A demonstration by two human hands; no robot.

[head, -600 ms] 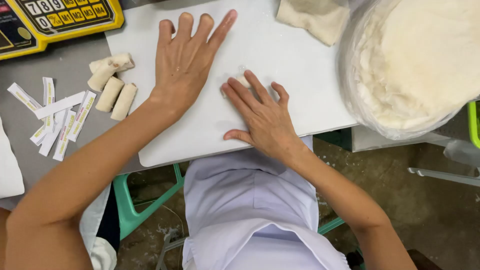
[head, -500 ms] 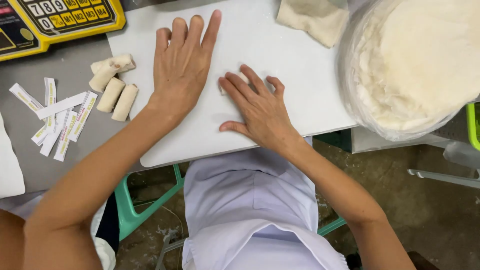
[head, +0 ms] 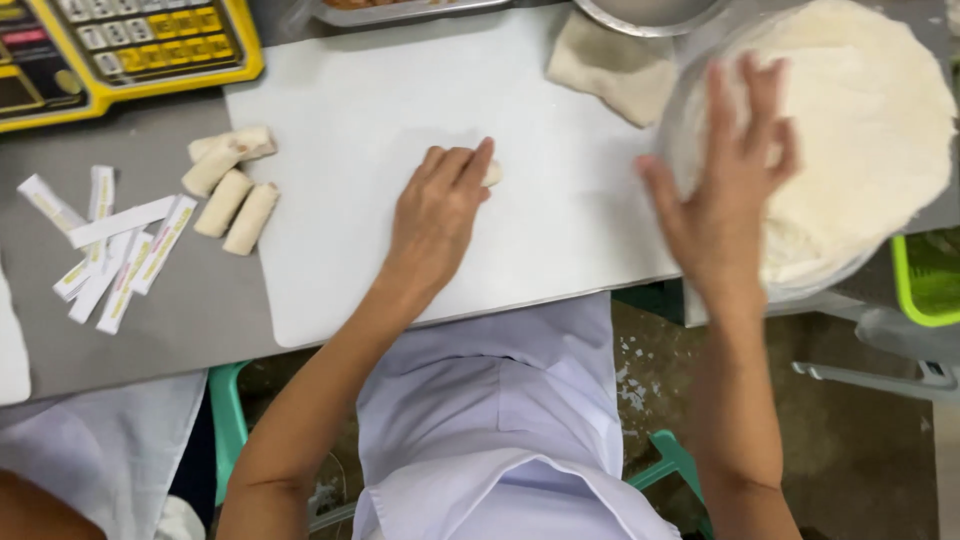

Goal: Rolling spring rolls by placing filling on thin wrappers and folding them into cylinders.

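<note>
We note a small rolled piece [head: 490,173] on the white board [head: 330,200], mid-board, under the left hand [head: 435,215]; its fingers [head: 470,165] curl over it, grasping. Four finished rolls [head: 228,185] and paper slips [head: 110,250] lie leftward on the grey table [head: 180,330]. The clear bowl [head: 690,110] holds stacked wrappers [head: 860,130]. Right hand [head: 725,195] is blurred, splayed, released, over them.
</note>
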